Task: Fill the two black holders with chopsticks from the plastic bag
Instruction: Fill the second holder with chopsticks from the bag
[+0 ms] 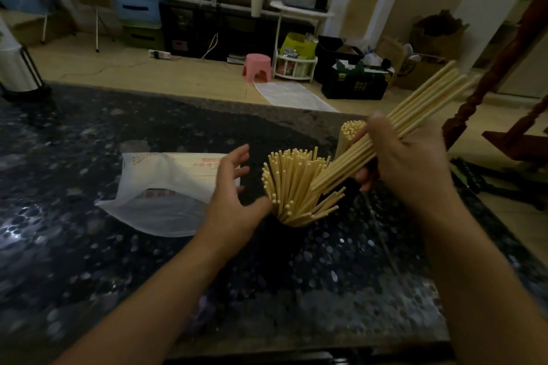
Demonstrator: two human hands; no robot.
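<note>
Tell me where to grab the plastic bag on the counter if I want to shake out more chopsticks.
Take the plastic bag at its far, closed end, coming from the left with the free left hand. It lies flat on the counter with its open mouth gaping toward you, so lifting the far end should tip any contents out. Whether chopsticks remain inside cannot be seen.

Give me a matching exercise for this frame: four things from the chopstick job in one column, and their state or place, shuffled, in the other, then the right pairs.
Things:
1. left hand
2. right hand
3. plastic bag
4. near holder

States or places:
A. lies flat on the dark table, left of the holders
B. grips a slanted bundle of chopsticks
C. crammed with fanned-out chopsticks
D. open, fingers spread, holding nothing

Pairs: 1-D, 2-B, 3-A, 4-C
</note>
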